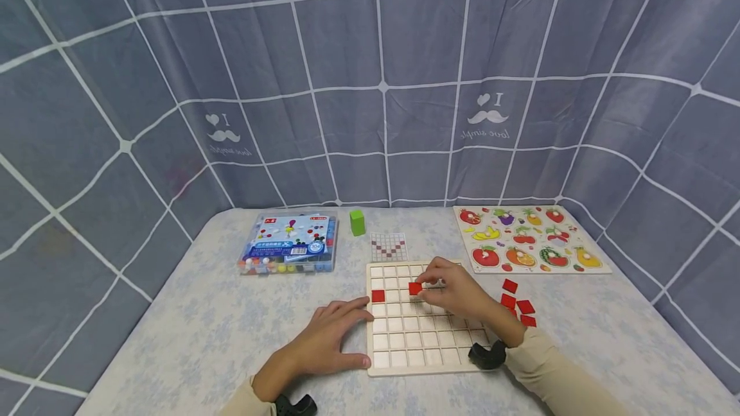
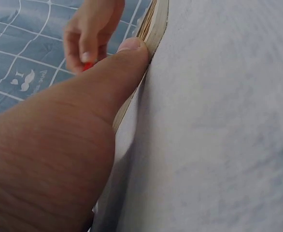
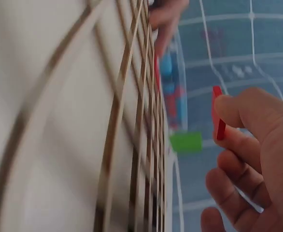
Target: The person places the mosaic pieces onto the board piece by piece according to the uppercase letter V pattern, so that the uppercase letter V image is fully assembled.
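Observation:
A wooden grid board point(image 1: 397, 342) lies on the table, with one red square tile point(image 1: 378, 296) in a cell of its leftmost column. Over the board's upper part, my right hand point(image 1: 453, 291) pinches another red square tile point(image 1: 414, 288) between thumb and finger. In the right wrist view this held tile point(image 3: 218, 113) is on edge to the camera and apart from the grid. My left hand point(image 1: 329, 342) touches the board's left edge, fingers extended and thumb near the lower corner. The left wrist view shows the thumb point(image 2: 131, 48) against the wooden rim point(image 2: 157, 34).
Several loose red tiles point(image 1: 509, 301) lie right of the board, partly behind my right forearm. A small card with a grid pattern point(image 1: 388, 247) lies just beyond it. Farther back are a clear plastic box point(image 1: 289, 242), a green block point(image 1: 357, 223) and a fruit puzzle board point(image 1: 523, 236).

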`<state>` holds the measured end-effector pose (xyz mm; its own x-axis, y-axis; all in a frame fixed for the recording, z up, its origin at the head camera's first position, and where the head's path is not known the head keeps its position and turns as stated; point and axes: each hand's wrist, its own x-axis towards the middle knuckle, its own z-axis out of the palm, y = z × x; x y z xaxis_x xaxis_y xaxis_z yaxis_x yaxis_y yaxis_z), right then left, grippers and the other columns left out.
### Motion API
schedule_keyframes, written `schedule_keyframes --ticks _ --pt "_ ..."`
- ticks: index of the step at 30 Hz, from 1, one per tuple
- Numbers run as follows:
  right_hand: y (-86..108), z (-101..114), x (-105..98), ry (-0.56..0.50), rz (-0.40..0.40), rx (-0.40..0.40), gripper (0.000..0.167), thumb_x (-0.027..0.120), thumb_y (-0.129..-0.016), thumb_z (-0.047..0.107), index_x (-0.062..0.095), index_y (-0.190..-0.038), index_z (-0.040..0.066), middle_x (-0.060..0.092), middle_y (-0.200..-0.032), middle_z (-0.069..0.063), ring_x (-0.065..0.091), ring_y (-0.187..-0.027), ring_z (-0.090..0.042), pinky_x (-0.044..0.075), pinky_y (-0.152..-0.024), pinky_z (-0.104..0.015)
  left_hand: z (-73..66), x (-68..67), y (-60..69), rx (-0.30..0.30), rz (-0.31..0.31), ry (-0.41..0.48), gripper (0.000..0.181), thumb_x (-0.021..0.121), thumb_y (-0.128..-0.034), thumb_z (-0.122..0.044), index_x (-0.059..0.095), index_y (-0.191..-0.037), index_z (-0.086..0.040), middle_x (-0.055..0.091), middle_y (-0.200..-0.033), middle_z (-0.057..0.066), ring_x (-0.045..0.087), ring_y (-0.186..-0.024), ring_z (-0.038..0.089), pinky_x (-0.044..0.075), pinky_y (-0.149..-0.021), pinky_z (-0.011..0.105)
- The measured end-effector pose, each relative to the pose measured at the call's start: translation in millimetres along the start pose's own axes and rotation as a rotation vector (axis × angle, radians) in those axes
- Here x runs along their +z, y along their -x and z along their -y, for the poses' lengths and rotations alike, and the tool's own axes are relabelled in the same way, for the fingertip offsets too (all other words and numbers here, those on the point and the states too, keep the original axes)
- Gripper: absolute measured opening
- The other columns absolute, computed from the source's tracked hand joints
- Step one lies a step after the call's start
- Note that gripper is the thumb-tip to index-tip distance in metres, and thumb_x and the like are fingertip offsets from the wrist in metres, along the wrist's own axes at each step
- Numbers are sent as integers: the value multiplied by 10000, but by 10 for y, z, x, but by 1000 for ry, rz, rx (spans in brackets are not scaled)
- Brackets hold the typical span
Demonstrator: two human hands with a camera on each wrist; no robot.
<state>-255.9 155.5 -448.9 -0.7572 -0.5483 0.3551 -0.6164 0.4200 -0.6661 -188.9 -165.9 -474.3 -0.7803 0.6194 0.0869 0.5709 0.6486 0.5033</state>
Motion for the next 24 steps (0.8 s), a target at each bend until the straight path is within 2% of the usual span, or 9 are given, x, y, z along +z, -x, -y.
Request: schedule_keyframes --ticks 4,9,16,24 --pt "-104 158 207 -4 15 1 177 825 -849 93 782 -1020 108 614 -925 10 568 -817 -181 487 -725 -308 -10 9 -7 0 0 -6 649 665 -854 -692 546 -1369 -315 349 -1608 -5 375 -1378 238 301 -1003 583" --pt "-132 258 383 -4 59 26 169 820 -855 107 787 -1020 103 621 -920 15 543 -772 -135 462 -679 -283 -6 11 -11 20 -22 -26 647 676 -853 -681 552 -1364 -304 364 -1601 0 394 -1357 227 315 -989 568" --pt "-98 137 477 32 51 73 153 818 -846 90 788 -996 101 610 -908 68 519 -779 -97 443 -697 -276 -8 -2 -8 11 -10 -17 644 679 -854 -677 558 -1360 -298 369 -1598 7 394 -1361 239 312 -993 573" --pt "-73 76 495 58 48 -4 140 826 -837 98 779 -966 124 648 -910 75 511 -810 -108 422 -714 -295 8 1 -10 -21 17 4 650 664 -854 -692 539 -1376 -326 342 -1611 -21 374 -1378 228 295 -1015 582"
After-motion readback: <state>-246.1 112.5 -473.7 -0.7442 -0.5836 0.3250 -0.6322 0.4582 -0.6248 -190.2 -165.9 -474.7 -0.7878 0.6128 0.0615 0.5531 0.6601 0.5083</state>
